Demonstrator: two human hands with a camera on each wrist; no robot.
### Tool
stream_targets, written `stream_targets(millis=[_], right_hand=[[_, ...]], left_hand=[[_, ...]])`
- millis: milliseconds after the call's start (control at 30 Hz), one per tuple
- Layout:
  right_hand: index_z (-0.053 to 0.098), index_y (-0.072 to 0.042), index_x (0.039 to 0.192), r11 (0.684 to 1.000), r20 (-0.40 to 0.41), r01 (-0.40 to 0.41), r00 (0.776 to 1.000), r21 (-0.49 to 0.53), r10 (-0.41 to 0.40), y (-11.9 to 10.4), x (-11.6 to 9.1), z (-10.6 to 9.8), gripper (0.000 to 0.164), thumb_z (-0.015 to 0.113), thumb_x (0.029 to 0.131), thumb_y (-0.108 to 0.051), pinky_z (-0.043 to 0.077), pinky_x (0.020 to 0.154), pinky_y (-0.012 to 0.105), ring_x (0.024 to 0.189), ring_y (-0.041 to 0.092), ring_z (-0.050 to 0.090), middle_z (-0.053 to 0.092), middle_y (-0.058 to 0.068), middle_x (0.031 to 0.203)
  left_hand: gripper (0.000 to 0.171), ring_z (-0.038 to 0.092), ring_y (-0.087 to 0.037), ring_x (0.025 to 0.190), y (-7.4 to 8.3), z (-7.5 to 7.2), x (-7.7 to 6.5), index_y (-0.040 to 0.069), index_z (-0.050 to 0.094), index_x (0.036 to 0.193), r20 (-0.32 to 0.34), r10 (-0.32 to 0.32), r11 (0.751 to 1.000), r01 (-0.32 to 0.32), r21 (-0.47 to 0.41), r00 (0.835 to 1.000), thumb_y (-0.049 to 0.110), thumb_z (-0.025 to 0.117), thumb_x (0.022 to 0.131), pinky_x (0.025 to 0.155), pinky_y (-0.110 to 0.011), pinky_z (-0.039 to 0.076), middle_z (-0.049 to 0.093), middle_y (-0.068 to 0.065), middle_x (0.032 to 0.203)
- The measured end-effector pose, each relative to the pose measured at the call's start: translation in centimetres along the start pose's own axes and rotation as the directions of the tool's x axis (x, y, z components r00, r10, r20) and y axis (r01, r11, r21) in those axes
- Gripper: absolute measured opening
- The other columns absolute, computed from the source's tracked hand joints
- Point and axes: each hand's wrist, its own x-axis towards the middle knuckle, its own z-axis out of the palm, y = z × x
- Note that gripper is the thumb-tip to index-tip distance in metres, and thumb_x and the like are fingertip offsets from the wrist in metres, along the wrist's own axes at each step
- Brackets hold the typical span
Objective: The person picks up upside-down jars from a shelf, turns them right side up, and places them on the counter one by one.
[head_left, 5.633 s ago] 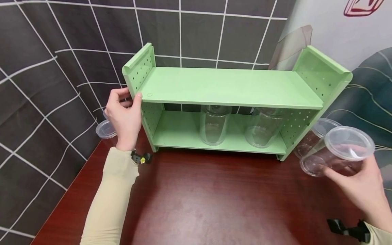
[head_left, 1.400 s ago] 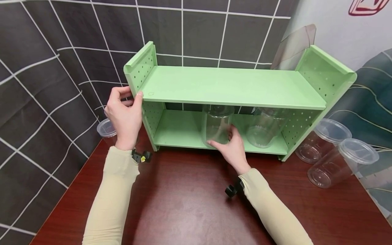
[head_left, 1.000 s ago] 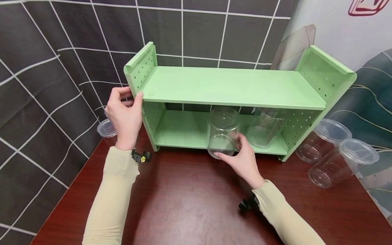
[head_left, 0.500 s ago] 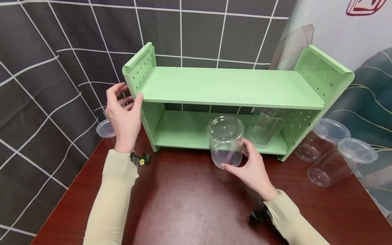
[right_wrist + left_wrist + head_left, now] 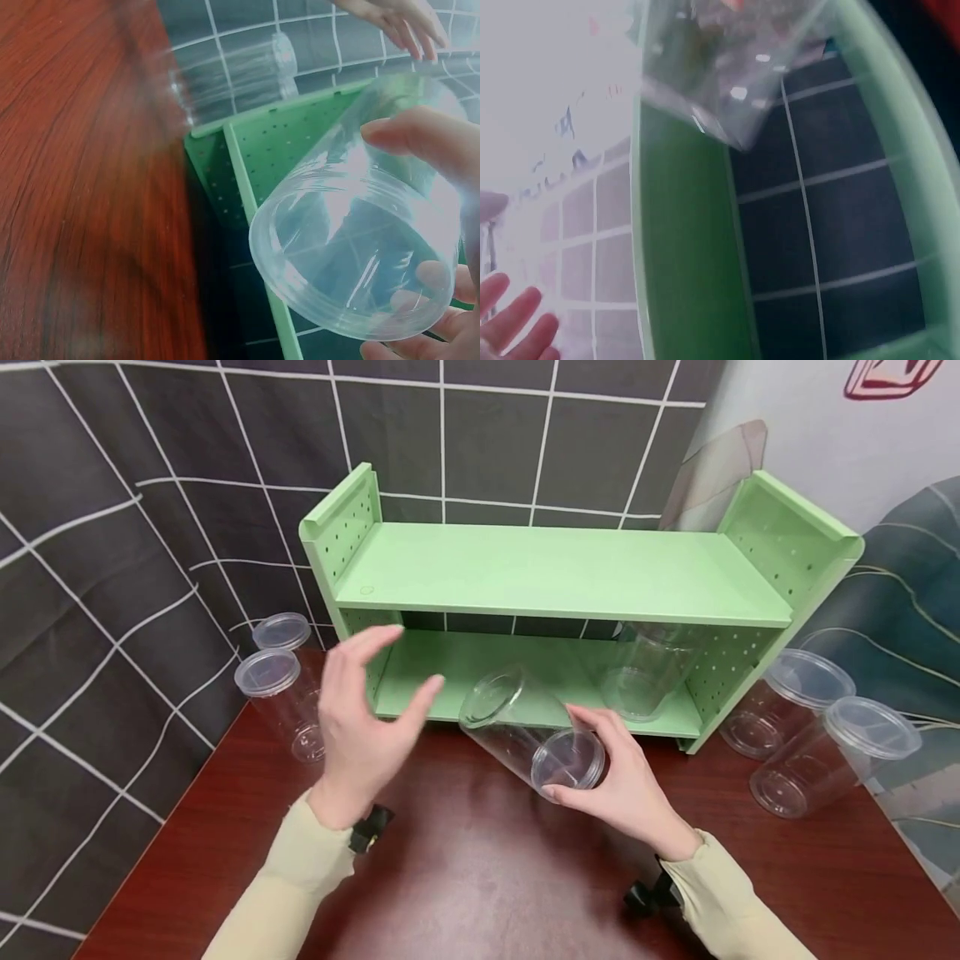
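Clear plastic makes up the jar near the centre of the frame, which leans at a steep tilt, one end toward the upper left, the other toward the lower right. The right hand grips that lower end, thumb on one side and fingers curled round the other; the right wrist view shows the thumb pressed along the jar's wall, a broad ringed rim facing the camera. Whether the jar touches the wooden table cannot be told.

Left of the jar, apart from it, the left hand holds nothing, its thumb and fingers spread in a wide C in front of the left end of the green shelf unit.

On the unit's lower board, right of centre, stands a second clear jar. At the right of the frame two lidded jars, a rear one and a front one, stand beside the unit; at the left are another front lidded jar and a rear lidded jar. Dark grey cloth with white grid lines hangs behind. Cream sleeves cover both forearms.
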Motion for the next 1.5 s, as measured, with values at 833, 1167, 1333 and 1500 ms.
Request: stream_targets(millis=[833, 1167, 1333, 1500], right_hand=[[0.057, -0.022, 0.134, 0.992, 0.049, 0.120, 0.991, 0.024, -0.121, -3.8, 0.8, 0.3, 0.082, 0.097, 0.064, -0.035, 0.051, 0.090, 0.033, 0.114, 0.012, 0.056, 0.059, -0.006, 0.128], [0.056, -0.015, 0.136, 0.968, 0.071, 0.247, 0.967, -0.037, -0.244, -6.0, 1.6, 0.3, 0.079, 0.092, 0.070, -0.041, 0.045, 0.099, 0.034, 0.125, 0.013, 0.049, 0.056, -0.008, 0.134], [0.053, -0.013, 0.144, 0.959, 0.020, 0.282, 0.959, 0.025, -0.282, -6.6, 1.8, -0.3, 0.085, 0.092, 0.073, -0.036, 0.045, 0.102, 0.033, 0.124, 0.019, 0.055, 0.057, -0.005, 0.139], [0.054, -0.008, 0.145, 0.959, -0.102, 0.282, 0.955, 0.029, -0.278, -7.1, 2.0, -1.9, 0.084, 0.091, 0.071, -0.026, 0.039, 0.111, 0.036, 0.130, 0.025, 0.053, 0.058, 0.003, 0.141]], left_hand=[[0.107, 0.049, -0.021, 0.131, 1.3, 1.5, -7.8, 0.013, 0.048, 0.149, 0.740, -0.053, 0.987, -0.076, 0.140, 0.670, 0.053, 0.095, 0.061, 0.112, -0.035, 0.038, 0.053, -0.004, 0.145], [0.109, 0.051, -0.022, 0.130, 1.6, 1.8, -9.1, 0.009, 0.044, 0.151, 0.703, -0.158, 0.982, 0.037, 0.185, 0.693, 0.048, 0.095, 0.064, 0.109, -0.037, 0.043, 0.054, -0.005, 0.145], [0.107, 0.052, -0.017, 0.130, 1.6, 1.9, -9.6, 0.011, 0.045, 0.151, 0.697, -0.249, 0.968, 0.169, 0.183, 0.673, 0.047, 0.096, 0.064, 0.105, -0.038, 0.047, 0.053, -0.002, 0.146], [0.107, 0.054, -0.013, 0.124, 1.0, 2.0, -10.1, 0.012, 0.044, 0.150, 0.687, -0.334, 0.934, 0.327, 0.146, 0.646, 0.042, 0.098, 0.062, 0.103, -0.037, 0.048, 0.054, 0.002, 0.141]])
